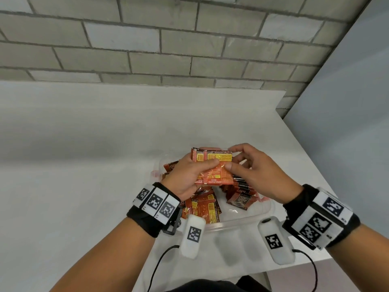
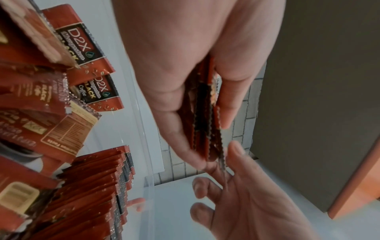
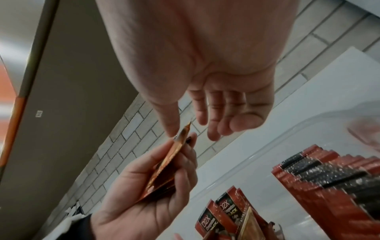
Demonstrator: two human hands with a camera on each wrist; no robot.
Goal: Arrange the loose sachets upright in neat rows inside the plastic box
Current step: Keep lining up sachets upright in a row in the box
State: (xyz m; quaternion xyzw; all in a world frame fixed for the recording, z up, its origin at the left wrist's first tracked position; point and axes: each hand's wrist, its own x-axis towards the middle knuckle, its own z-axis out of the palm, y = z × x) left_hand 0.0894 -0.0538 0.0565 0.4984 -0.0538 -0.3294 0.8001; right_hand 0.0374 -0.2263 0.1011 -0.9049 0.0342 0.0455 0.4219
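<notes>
Fingers and thumb of the left hand (image 1: pixel 188 175) are clamped on a small fanned stack of flat red-orange foil sachets (image 1: pixel 213 167), held above the clear plastic box (image 1: pixel 248 221). The right hand (image 1: pixel 250 165) pinches the stack's right edge between thumb and forefinger, its other fingers loosely spread. To do this well, I would square all edges flush before lowering.

The left wrist view shows the stack edge-on between thumb and fingers, its crimped edges uneven, so tapping them level seems wise. The upright row of red sachets (image 2: pixel 92 194) stands below in the box.

In the right wrist view the right thumb touches the stack's top corner. Loose sachets (image 3: pixel 226 216) lie near the row; the stack should probably go in beside that row, upright.
</notes>
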